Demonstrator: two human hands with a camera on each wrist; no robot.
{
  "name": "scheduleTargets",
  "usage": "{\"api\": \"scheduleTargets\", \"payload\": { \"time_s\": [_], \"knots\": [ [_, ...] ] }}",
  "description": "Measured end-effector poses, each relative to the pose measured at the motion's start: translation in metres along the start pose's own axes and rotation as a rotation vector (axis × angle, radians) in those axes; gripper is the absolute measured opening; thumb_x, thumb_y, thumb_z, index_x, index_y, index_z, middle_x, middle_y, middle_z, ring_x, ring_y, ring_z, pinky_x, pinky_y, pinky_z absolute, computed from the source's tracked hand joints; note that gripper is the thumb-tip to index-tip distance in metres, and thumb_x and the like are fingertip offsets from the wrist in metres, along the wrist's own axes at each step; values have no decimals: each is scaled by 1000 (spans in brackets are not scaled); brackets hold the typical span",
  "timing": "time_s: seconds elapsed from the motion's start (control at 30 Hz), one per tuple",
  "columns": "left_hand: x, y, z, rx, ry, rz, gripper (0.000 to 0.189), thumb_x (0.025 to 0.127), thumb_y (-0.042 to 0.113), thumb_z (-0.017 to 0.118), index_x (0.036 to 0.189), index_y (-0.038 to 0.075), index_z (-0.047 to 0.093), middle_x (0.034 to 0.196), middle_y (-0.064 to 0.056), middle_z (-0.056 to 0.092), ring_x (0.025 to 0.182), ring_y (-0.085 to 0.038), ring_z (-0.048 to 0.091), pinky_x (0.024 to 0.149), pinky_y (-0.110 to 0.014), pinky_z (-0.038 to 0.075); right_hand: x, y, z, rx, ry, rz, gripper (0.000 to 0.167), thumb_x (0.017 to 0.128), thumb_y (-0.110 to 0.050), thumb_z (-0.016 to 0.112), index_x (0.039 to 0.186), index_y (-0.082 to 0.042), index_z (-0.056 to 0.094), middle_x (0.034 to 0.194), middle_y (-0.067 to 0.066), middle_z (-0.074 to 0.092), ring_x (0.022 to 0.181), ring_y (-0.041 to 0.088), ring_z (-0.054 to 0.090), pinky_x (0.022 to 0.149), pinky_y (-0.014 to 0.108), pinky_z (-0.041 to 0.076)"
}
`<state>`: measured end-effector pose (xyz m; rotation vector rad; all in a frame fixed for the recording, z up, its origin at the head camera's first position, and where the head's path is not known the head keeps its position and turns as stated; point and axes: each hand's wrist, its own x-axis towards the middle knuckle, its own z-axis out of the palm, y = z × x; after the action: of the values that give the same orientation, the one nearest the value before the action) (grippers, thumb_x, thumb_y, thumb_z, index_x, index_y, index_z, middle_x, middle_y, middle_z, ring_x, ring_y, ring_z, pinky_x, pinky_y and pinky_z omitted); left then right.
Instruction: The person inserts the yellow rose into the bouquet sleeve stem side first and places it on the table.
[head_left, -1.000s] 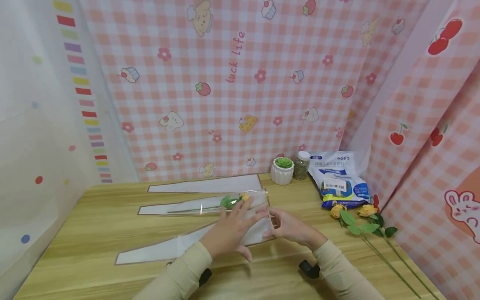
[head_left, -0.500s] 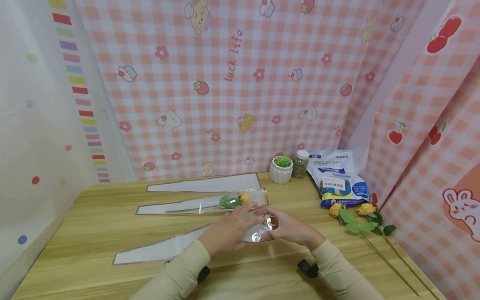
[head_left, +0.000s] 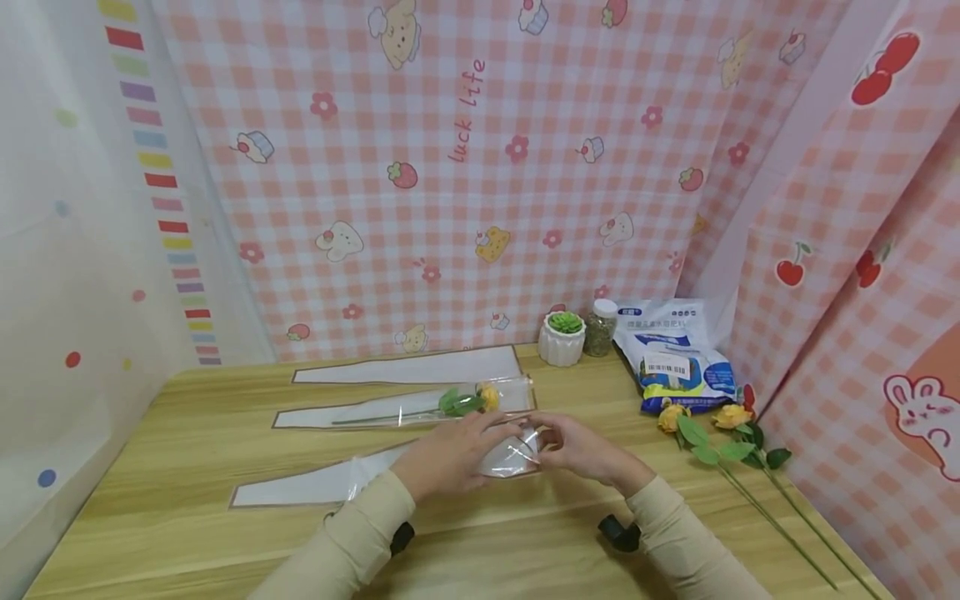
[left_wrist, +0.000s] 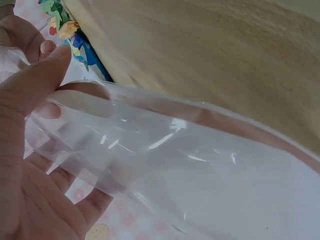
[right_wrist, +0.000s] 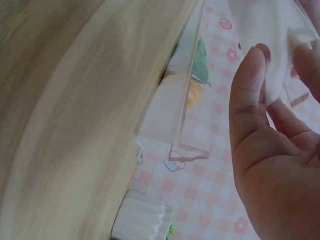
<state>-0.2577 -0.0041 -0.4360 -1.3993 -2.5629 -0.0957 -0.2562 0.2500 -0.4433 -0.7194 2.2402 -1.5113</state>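
A clear flower sleeve with a white panel and brown border (head_left: 300, 490) lies nearest me, its wide end raised between my hands. My left hand (head_left: 442, 457) pinches that mouth, thumb on top and fingers beneath the film in the left wrist view, where the sleeve (left_wrist: 185, 160) bows open. My right hand (head_left: 588, 450) pinches the other side of the mouth, thumb and fingers bent together; the right wrist view shows this hand (right_wrist: 275, 145) beside the film. Just behind, a second sleeve (head_left: 311, 417) holds a yellow rose (head_left: 488, 397) with green leaves.
A third flat sleeve (head_left: 420, 367) lies at the back. Beyond it stand a white potted succulent (head_left: 562, 343), a lidded jar (head_left: 600, 329) and a blue-white bag (head_left: 675, 362). Two yellow roses (head_left: 723, 454) with long stems lie on the right of the wooden table (head_left: 187, 450).
My left hand's spread fingers have drawn in on the near sleeve's mouth. The sleeve's wide end now bulges with shine, and its narrow end has shifted slightly away from me.
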Motion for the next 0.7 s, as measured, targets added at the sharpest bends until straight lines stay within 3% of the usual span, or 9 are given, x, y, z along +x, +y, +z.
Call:
{"api": "scheduleTargets", "payload": {
  "time_s": [0.13,0.3,0.5,0.7],
  "knots": [
    [1,-2,1,-19,-16,-14,86,84,39,83,155,23,38,153,-4,44,125,-24,56,95,-41,56,-6,1,-11,-56,46,-5,47,97,-2,64,140,12,48,130,28,57,104,27,64,83,31,58],
    [0,-4,1,-15,-35,-17,84,84,37,83,154,22,39,154,-5,43,127,-24,55,98,-43,54,-21,3,-36,-107,127,7,39,100,-7,63,135,7,54,124,30,58,105,31,63,88,45,58],
    [-3,-4,0,-17,-47,-21,83,84,36,84,154,21,40,152,-6,44,130,-24,53,99,-45,53,-48,-2,-76,-237,271,122,38,101,-13,63,135,3,56,122,25,61,104,29,64,84,42,56],
    [-7,-5,1,-21,-41,-30,84,84,36,84,154,21,40,153,-7,45,134,-26,50,102,-47,51,-82,8,-115,-365,403,246,40,101,-10,62,133,11,53,118,27,61,104,35,63,80,42,56]
  ]
}}
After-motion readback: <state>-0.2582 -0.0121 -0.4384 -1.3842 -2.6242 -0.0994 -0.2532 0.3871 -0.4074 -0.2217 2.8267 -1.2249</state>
